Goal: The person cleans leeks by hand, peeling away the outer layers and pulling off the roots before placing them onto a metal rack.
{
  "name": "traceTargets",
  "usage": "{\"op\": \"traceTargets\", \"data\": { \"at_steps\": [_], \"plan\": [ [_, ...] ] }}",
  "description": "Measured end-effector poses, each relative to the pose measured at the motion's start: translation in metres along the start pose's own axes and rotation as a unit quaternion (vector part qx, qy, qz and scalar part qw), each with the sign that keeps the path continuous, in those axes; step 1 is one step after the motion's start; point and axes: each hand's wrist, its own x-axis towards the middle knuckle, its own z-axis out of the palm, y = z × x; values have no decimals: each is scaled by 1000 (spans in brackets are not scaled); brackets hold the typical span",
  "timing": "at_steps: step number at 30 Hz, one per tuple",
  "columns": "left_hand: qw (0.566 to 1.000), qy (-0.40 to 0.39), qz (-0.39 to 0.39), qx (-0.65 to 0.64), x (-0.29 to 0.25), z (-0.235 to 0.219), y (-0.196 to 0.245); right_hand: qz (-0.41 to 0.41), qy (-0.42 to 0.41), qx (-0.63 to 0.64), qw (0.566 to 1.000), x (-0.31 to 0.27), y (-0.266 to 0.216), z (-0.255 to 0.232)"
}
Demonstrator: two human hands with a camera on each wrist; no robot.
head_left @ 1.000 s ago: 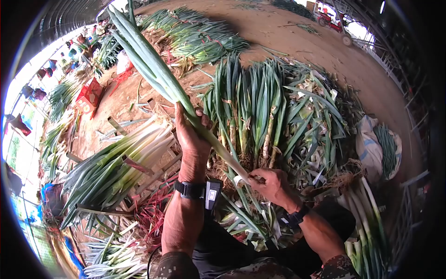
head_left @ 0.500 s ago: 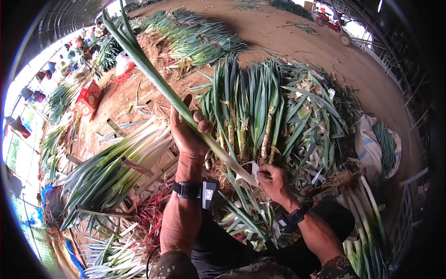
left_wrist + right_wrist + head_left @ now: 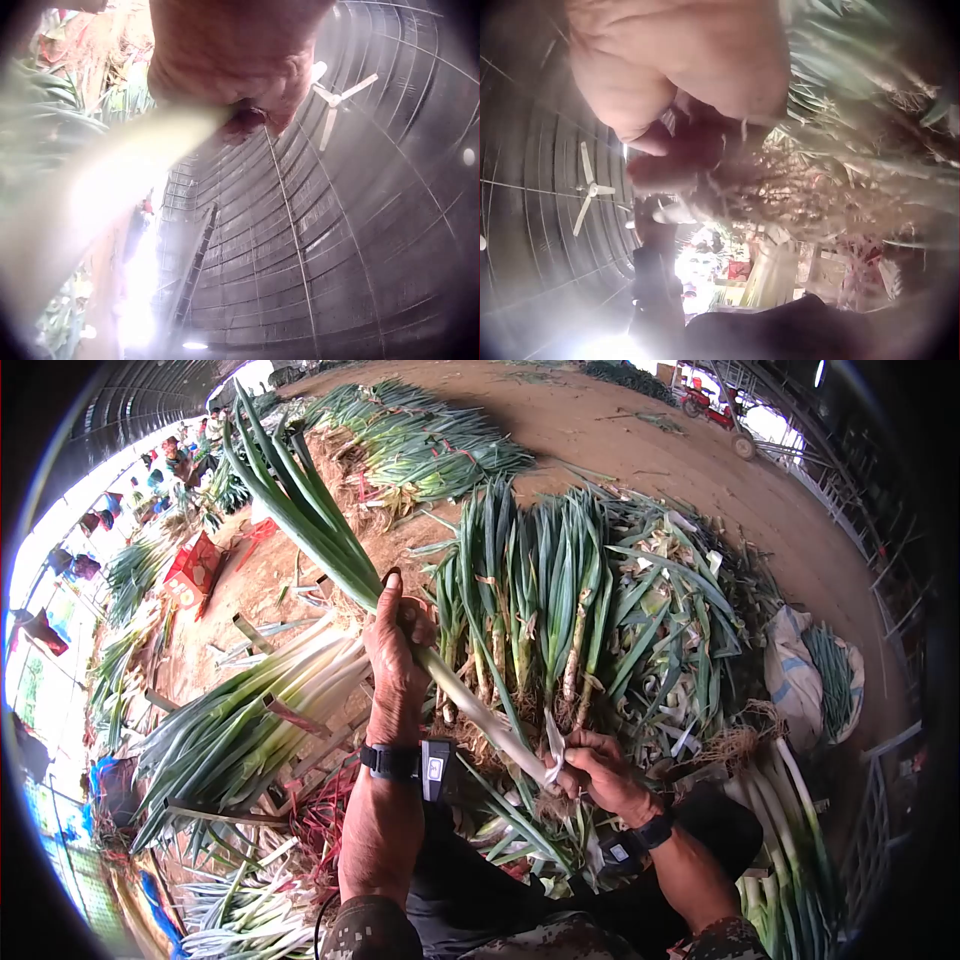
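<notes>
A long green onion (image 3: 485,720) slants across the head view, its green leaves up to the left and its root end low at the right. My left hand (image 3: 398,650) grips it around the middle of the stalk. At the root end, my right hand (image 3: 610,778) pinches a thin whitish strip of peel (image 3: 554,740) that stands away from the stalk. Blurred and close, the pale stalk (image 3: 120,176) passes under my left hand (image 3: 232,60) in the left wrist view. Stringy roots (image 3: 802,195) show beside my right hand (image 3: 690,60) in the right wrist view.
Untrimmed green onions (image 3: 540,580) lie in a row ahead, beside a heap of stripped leaves (image 3: 675,620). Cleaned ones (image 3: 270,700) rest on a wooden rack at the left. A white sack (image 3: 795,670) stands at the right, a red box (image 3: 193,570) farther left.
The onion's root end has moved down and right, and its leaves have fanned apart. My right hand has shifted the same way, with the peel strip now lifted off. My left hand has moved slightly left.
</notes>
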Motion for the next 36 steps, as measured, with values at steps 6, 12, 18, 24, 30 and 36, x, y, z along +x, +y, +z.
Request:
{"op": "traceTargets", "data": {
  "at_steps": [6, 12, 18, 24, 30, 36],
  "plan": [
    [997, -55, -28, -36, 3, -12, 1, -8, -148, -277, 949, -48, -45, 17],
    [998, -59, 11, 15, 36, -46, 13, 33, -217, -469, 855, -110, 1, -24],
    [990, -131, 4, -43, 18, -29, 3, -76, -6, -474, 877, -88, -26, -16],
    [982, -174, -4, -68, 7, -20, -5, -198, 68, -468, 859, -37, -53, 21],
    [991, -132, 11, -25, -3, -10, -12, -316, 71, -497, 805, 11, -50, 55],
    [998, -53, -12, -15, -8, -5, -9, -279, 65, -419, 862, 33, -24, 42]
  ]
}}
